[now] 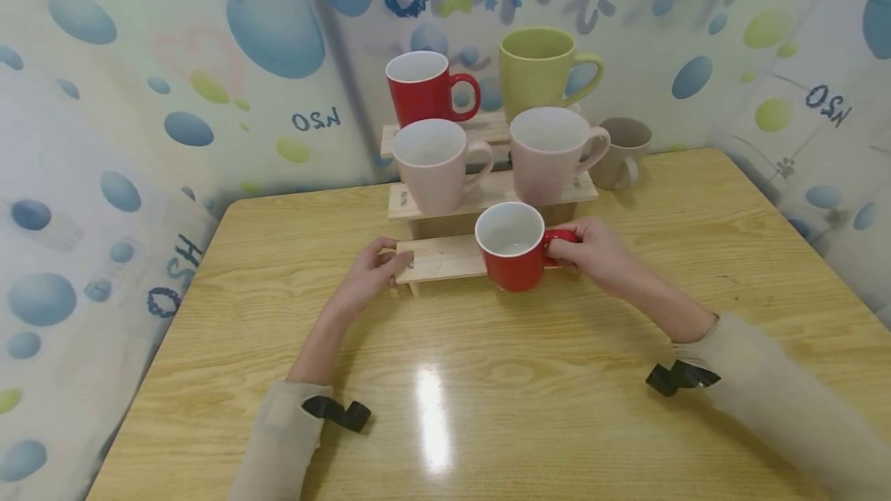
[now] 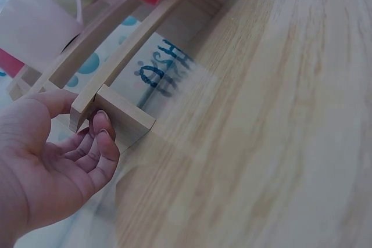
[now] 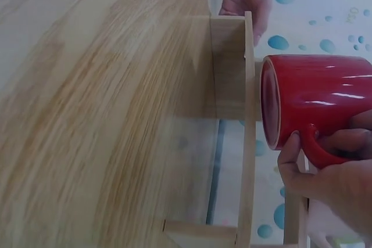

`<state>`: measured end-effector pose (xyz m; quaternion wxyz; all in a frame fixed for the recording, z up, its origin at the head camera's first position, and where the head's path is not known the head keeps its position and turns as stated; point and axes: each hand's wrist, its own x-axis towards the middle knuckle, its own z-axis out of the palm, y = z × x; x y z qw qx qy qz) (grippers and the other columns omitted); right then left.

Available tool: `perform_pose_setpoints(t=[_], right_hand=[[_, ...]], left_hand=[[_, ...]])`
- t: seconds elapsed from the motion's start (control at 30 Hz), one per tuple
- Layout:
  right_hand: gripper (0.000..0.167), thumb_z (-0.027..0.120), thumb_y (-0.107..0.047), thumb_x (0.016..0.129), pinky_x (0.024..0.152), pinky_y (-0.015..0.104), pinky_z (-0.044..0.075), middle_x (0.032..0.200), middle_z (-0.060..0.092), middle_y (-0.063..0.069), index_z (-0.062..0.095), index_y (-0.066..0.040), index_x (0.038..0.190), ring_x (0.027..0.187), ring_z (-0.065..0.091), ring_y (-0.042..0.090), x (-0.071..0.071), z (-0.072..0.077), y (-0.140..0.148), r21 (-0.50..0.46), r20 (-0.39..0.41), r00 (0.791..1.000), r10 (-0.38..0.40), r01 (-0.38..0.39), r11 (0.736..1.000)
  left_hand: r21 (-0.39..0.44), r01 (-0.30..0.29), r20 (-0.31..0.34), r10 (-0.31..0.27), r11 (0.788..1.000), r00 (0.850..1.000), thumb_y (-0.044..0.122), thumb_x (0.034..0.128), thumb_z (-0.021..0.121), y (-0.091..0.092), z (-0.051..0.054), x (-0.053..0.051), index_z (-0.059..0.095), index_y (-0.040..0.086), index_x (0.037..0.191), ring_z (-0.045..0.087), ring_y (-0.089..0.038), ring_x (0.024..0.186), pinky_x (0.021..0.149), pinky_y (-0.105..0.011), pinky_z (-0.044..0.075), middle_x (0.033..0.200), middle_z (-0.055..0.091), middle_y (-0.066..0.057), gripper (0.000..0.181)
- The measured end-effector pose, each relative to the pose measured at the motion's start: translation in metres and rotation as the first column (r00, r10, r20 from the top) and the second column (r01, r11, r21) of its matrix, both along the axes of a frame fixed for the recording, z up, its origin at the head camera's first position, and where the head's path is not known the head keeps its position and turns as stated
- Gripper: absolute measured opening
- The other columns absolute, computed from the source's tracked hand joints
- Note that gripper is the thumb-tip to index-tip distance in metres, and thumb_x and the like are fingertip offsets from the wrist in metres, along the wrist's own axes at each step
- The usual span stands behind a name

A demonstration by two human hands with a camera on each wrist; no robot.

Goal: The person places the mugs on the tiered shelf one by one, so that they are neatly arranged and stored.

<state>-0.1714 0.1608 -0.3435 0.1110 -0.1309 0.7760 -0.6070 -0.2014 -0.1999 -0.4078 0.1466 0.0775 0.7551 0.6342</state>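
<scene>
My right hand (image 1: 604, 257) grips a red mug (image 1: 513, 273) with a white inside by its handle, over the right part of the lowest step of a three-tier wooden stand (image 1: 442, 260). In the right wrist view a narrow gap shows between the mug's base (image 3: 270, 105) and the step's board (image 3: 249, 143). My left hand (image 1: 363, 275) holds the left end of that step, its thumb above the board and fingers below, as the left wrist view shows. Two pale pink mugs (image 1: 433, 172) (image 1: 546, 161) stand on the middle step.
On the top step stand another red mug (image 1: 421, 95) and a yellow-green mug (image 1: 532, 76). A grey-brown mug (image 1: 612, 165) stands on the table (image 1: 334, 424) behind the stand's right end. A patterned cloth (image 1: 271, 122) hangs behind and at both sides.
</scene>
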Motion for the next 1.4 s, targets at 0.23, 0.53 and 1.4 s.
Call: perform_pose_setpoints(t=[0.23, 0.53, 1.4], right_hand=[[0.014, 0.054, 0.002, 0.09, 0.06, 0.021, 0.045, 0.061, 0.048, 0.002, 0.062, 0.009, 0.081, 0.059, 0.045, 0.013, -0.01, -0.003, -0.023, 0.026, 0.0, 0.999, 0.049, -0.049, 0.998], [0.015, 0.053, 0.004, 0.09, 0.063, 0.023, 0.048, 0.067, 0.053, 0.006, 0.06, 0.011, 0.08, 0.067, 0.049, 0.017, -0.021, -0.013, -0.049, -0.069, -0.008, 0.995, 0.102, -0.102, 0.992], [0.032, 0.051, 0.006, 0.087, 0.056, 0.023, 0.033, 0.058, 0.039, -0.001, 0.044, -0.007, 0.059, 0.058, 0.036, 0.011, -0.035, -0.03, -0.086, -0.191, -0.056, 0.995, 0.082, -0.091, 0.977]], left_hand=[[0.004, -0.011, 0.0, 0.011, 1.0, 1.0, 0.023, 0.1037, 0.06, 0.001, 0.0, -0.001, 0.041, 0.005, 0.118, 0.053, -0.014, 0.073, 0.077, -0.031, 0.055, 0.102, 0.06, -0.009, 0.029], [0.019, -0.021, -0.014, 0.021, 1.0, 1.0, 0.018, 0.1033, 0.06, 0.003, -0.002, -0.002, 0.042, 0.002, 0.117, 0.058, -0.013, 0.078, 0.073, -0.027, 0.055, 0.098, 0.062, -0.007, 0.027], [0.016, -0.013, -0.015, 0.013, 1.0, 1.0, 0.018, 0.1032, 0.059, 0.003, 0.0, 0.0, 0.042, 0.002, 0.118, 0.058, -0.015, 0.079, 0.073, -0.028, 0.056, 0.094, 0.058, -0.006, 0.028]])
